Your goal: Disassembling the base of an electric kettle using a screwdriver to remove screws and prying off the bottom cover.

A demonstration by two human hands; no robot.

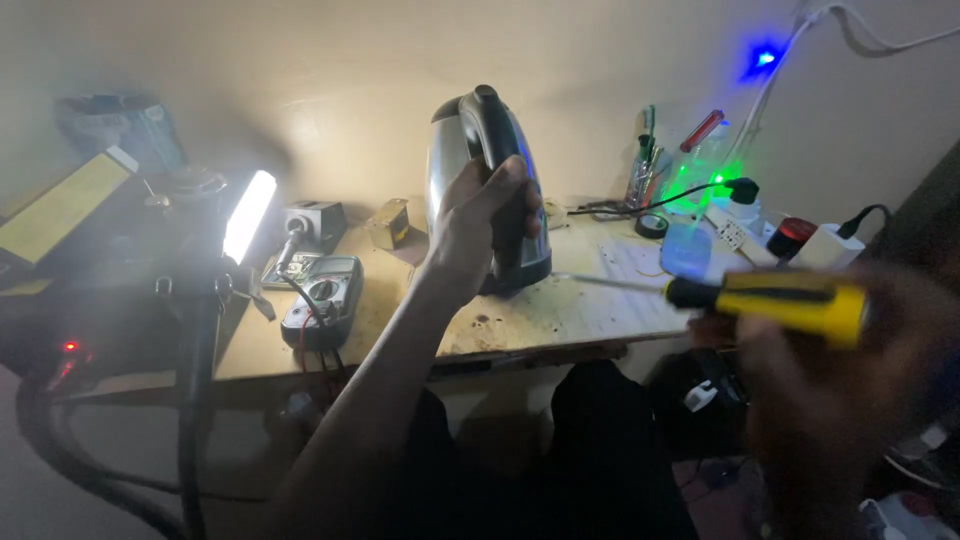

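Upright, kettle handle inside left hand grip.

Your left arm reaches forward and up from the lower middle, forearm bare, wrist straight. Your left hand curls shut around the black handle of the steel electric kettle, thumb on the near side. Your right hand, blurred and close at the right edge, is fisted around the yellow-and-black-handled screwdriver, which points left.
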